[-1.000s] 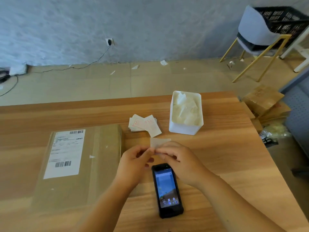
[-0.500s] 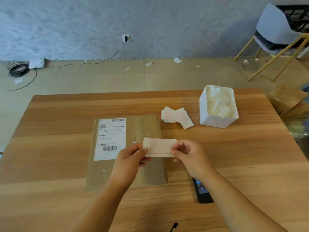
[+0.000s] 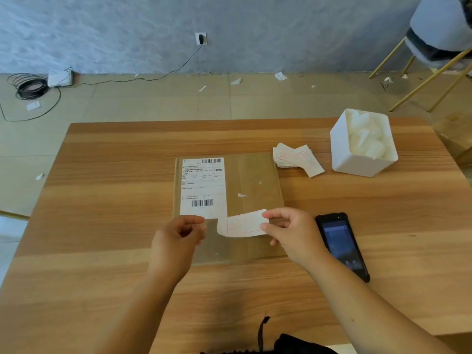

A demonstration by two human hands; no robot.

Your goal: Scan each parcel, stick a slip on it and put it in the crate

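Now your right hand (image 3: 293,236) pinches the slip (image 3: 242,226) mid-frame, left hand (image 3: 176,241) seemingly its backing (image 3: 210,227); one-ended, it could land crooked.

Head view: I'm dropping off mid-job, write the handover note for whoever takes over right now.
Left hand pinches what looks like peeled backing.
Right hand pinches the slip by its right end, above the near half of the parcel.
Parcel lies flat on the table, label up; scanner lies to its right; spare slips by its far right corner. Crate not in view.
Done: slip apparently peeled; scan cannot be confirmed.
Left: stick slip, put parcel in crate.
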